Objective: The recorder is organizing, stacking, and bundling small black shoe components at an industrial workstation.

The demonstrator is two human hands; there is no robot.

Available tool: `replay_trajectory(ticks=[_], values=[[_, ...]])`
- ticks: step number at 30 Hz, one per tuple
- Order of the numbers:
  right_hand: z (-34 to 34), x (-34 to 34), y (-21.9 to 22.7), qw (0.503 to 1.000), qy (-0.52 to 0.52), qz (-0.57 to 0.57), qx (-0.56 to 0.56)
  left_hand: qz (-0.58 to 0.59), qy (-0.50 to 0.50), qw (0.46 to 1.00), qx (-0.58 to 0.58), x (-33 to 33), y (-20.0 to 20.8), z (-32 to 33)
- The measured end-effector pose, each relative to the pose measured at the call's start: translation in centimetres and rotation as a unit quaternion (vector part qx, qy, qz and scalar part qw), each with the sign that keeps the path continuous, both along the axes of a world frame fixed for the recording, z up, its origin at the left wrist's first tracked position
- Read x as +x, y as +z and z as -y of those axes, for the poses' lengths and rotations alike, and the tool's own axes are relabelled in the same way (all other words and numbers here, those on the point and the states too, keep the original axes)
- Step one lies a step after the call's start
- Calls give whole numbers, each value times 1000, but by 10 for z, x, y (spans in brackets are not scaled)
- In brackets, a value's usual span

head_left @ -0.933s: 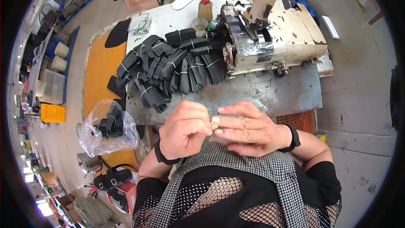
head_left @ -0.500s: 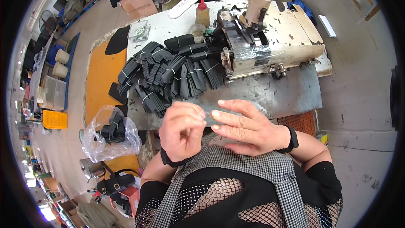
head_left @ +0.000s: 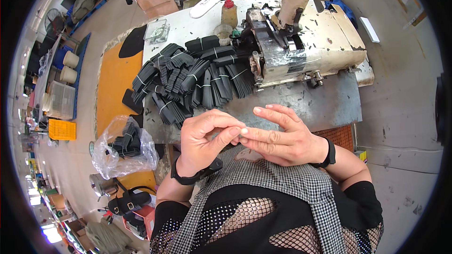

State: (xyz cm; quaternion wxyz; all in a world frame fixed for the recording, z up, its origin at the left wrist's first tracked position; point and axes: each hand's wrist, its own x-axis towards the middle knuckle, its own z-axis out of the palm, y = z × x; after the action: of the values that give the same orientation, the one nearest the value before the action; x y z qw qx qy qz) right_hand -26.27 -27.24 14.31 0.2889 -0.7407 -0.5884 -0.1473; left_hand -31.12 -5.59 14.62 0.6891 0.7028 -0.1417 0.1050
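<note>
Both of my hands meet in front of the apron, over the near edge of the metal-topped bench. My left hand [head_left: 207, 136] is closed in a pinch, its thumb and finger tips against the fingertips of my right hand [head_left: 287, 138]. Whatever lies in that pinch, if anything, is too small or hidden to make out. The fingers of my right hand are stretched out and partly spread. Beyond the hands, a heap of dark grey strips [head_left: 181, 76], tied in bundles with pale bands, lies on the bench. A cream machine [head_left: 306, 56] with worn paint stands to its right.
A red-capped bottle [head_left: 229, 13] and a clear box [head_left: 157, 31] stand behind the heap. A white lamp head [head_left: 209, 3] hangs above. Left of the bench sits a clear plastic bag [head_left: 147, 150] with more dark bundles. Dark scraps litter the metal sheet [head_left: 329, 95].
My left hand has turned and reached right, so its pinched tips now touch the right fingertips. The upper fingers of my right hand have spread apart.
</note>
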Motion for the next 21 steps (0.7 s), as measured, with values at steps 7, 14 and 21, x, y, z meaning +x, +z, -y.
replay_trajectory(ticks=[7, 14, 21], values=[[4, 8, -11, 995, 47, -80, 28, -13, -83, 996, -20, 11, -4, -5], [8, 14, -14, 982, 92, -161, 35, -102, -154, 981, -55, 16, -17, -9], [25, 18, -26, 976, -53, -191, 86, 1, 259, 865, 429, 63, -79, -63]])
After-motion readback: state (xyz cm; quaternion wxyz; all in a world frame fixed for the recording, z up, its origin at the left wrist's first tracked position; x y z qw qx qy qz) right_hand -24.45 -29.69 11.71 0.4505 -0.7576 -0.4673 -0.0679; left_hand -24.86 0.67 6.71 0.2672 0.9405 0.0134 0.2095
